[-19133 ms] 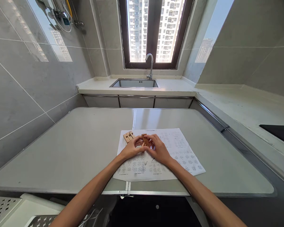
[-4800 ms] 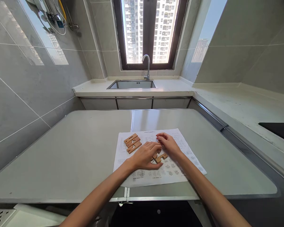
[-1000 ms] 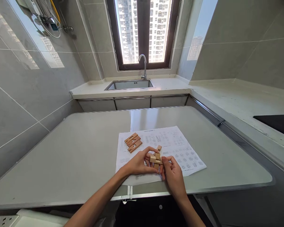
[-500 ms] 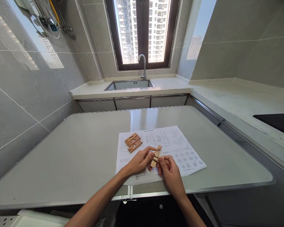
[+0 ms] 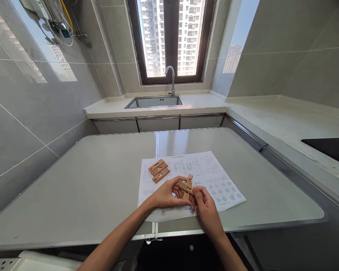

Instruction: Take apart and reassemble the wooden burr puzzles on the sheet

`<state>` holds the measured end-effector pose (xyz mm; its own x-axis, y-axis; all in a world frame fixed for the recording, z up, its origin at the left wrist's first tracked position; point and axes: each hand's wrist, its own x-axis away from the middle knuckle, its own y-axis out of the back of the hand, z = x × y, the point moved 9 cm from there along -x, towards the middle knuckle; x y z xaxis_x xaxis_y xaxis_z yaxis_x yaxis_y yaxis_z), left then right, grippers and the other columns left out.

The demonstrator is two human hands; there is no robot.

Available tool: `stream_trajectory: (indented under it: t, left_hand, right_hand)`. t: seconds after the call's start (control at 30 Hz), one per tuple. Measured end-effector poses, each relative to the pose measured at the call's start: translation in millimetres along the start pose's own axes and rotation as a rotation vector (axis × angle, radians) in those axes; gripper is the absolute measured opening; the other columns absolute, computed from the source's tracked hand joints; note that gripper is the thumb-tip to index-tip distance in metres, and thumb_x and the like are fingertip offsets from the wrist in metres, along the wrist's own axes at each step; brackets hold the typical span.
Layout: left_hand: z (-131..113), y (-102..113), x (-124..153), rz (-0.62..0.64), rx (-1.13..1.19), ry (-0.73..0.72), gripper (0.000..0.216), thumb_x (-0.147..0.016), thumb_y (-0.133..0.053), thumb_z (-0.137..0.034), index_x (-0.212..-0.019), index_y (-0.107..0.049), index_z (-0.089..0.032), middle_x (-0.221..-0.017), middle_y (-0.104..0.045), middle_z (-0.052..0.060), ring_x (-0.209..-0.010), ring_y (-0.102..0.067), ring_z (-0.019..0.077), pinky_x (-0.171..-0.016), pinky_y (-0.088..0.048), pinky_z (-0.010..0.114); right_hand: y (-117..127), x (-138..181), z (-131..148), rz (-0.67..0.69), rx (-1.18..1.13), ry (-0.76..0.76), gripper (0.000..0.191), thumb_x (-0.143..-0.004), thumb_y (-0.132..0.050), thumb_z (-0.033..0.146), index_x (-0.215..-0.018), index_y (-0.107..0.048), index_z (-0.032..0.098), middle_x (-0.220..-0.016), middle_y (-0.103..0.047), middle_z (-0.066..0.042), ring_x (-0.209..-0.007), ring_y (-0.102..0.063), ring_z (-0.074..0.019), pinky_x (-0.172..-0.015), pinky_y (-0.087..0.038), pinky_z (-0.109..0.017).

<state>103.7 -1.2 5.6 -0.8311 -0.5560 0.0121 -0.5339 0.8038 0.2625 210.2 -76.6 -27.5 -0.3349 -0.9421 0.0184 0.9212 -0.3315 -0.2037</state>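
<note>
Light wooden puzzle pieces [image 5: 185, 195] are fitted crosswise above the paper, between both hands. My left hand [image 5: 169, 194] curls its fingers round the far and left side of them, while its thumb stretches along the near side. A notched wooden piece [image 5: 185, 187] lies across the top at a slant. My right hand [image 5: 205, 205] pinches its right end between thumb and fingers. Some fingertips are hidden behind the wood. Flat brown wooden pieces [image 5: 159, 170] with cut-out slots lie side by side on the printed sheet [image 5: 175, 216], beyond my left hand.
The pale folding table [image 5: 87, 188] has a metal-edged seam down its middle. Behind it are a counter with a sink [image 5: 155, 101] and a tap [image 5: 172, 81]. A black panel [image 5: 330, 148] sits on the right counter. A white object [image 5: 45, 261] is below the table's left edge.
The top wooden piece has turned to lie crosswise over the others. My left thumb has moved off the wood toward me, and its fingers have opened wider.
</note>
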Motion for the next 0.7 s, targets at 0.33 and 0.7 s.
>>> stream_trajectory:
  t: [0.33, 0.7]
  left_hand:
    - [-15.1, 4.3, 0.5, -0.032, -0.227, -0.119, 0.075, -0.074, -0.089, -0.046, -0.139, -0.059, -0.021, -0.083, -0.066, 0.0, -0.077, -0.063, 0.0175, -0.075, -0.05, 0.029]
    - [9.5, 44.5, -0.3, -0.342, -0.468, -0.07, 0.07, -0.078, -0.084, -0.053, -0.134, -0.059, -0.02, -0.101, -0.068, 0.006, -0.09, -0.062, 0.0228, -0.081, -0.049, 0.034]
  right_hand:
    - [-0.5, -4.9, -10.8, 0.041, -0.189, -0.074, 0.047, -0.096, -0.061, 0.065, -0.078, -0.055, 0.022, -0.07, -0.049, 0.002, -0.056, -0.044, -0.0129, -0.056, -0.041, -0.028]
    - [8.1, -6.2, -18.1, -0.04, -0.394, -0.135, 0.047, -0.097, -0.058, 0.066, -0.08, -0.055, 0.023, -0.068, -0.044, 0.002, -0.057, -0.043, -0.0147, -0.055, -0.04, -0.029]
